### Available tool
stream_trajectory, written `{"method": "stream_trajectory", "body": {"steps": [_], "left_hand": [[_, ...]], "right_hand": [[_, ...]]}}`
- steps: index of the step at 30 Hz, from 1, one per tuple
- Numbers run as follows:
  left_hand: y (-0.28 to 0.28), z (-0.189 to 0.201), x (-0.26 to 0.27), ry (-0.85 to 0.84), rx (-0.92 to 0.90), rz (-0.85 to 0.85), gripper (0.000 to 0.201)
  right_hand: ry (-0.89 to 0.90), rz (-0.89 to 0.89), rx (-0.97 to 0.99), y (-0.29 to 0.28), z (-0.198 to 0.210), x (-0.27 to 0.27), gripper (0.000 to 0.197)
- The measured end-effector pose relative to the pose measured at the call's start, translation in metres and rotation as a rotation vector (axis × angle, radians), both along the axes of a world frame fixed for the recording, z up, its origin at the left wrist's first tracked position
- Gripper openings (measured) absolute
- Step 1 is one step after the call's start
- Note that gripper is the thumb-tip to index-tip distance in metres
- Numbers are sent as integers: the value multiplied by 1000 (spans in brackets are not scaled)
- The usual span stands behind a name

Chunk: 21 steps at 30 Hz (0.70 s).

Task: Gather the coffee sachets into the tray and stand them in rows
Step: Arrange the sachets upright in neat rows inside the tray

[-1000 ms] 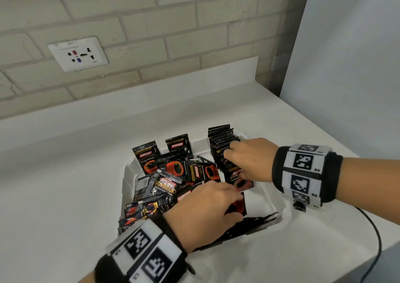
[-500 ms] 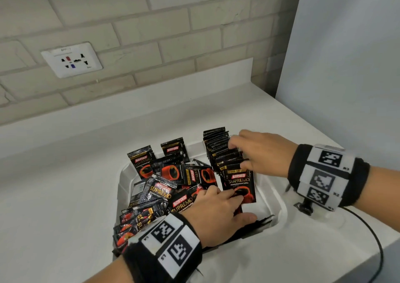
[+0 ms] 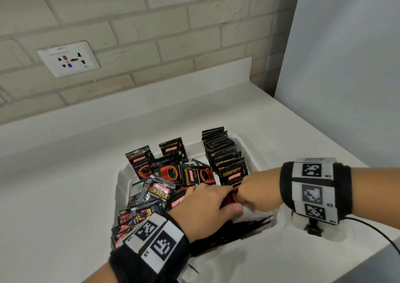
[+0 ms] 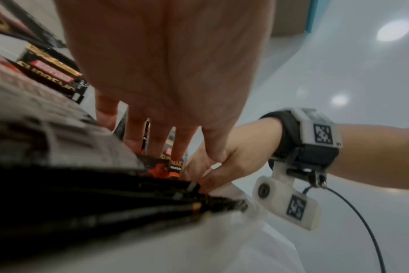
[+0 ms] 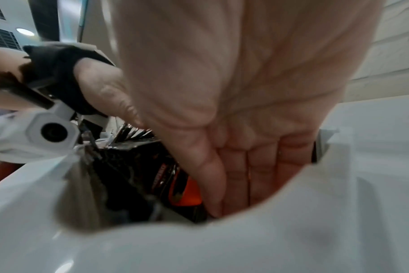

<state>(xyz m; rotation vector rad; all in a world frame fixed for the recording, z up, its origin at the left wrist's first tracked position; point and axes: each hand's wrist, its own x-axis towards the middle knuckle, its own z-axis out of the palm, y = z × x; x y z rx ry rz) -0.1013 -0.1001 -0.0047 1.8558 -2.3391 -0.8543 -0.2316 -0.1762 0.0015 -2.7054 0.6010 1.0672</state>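
A white tray (image 3: 123, 175) on the counter holds black Kopiko sachets. A row of sachets (image 3: 223, 152) stands along its right side. Loose sachets (image 3: 160, 190) lie jumbled on the left, and more lie flat at the front (image 3: 240, 228). Both hands meet at the row's near end. My left hand (image 3: 205, 207) holds a red-printed sachet (image 3: 227, 198) between thumb and fingers. My right hand (image 3: 256, 194) reaches down into the tray; in the right wrist view its fingers (image 5: 257, 175) are straight and together, beside a sachet (image 5: 185, 190), with their tips hidden by the tray rim (image 5: 199, 243).
A wall socket (image 3: 68, 58) sits in the brick wall behind. A white panel (image 3: 346, 66) closes off the right side. The counter (image 3: 65, 196) stretches left of the tray and ends just right of my right wrist, where a cable (image 3: 378, 233) trails.
My right hand came off the top of the standing row and dropped to its near end. My left hand shifted right to meet it. The front sachet's cup print is now covered.
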Motion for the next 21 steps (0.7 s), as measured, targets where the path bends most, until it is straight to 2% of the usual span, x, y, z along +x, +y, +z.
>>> {"method": "stream_trajectory", "body": {"steps": [3,6,8,11,15,19,21], "left_hand": [[-9,6,11,197,-90,209,43],[-20,9,20,351,-64,404,49],[-25,9,19,459,-6,459,49],[-31,7,11,619,85,500,33],[-41,9,-1,785,153,558,21],[-50,7,-7,830,156,619,47],[-52,1,-8,818,145,651,53]], "right_hand": [[-103,-49,23,-9,-5,3,26],[-119,-105,58,-12,-9,0,23],[-135,-122,76,-11,-9,-1,22],[-170,-149,92,-11,-9,-1,22],[-157,-163,118,-10,-8,-4,27],[-144,-155,135,-9,-7,-6,33],[-160,-162,166,-8,-4,-8,35]]}}
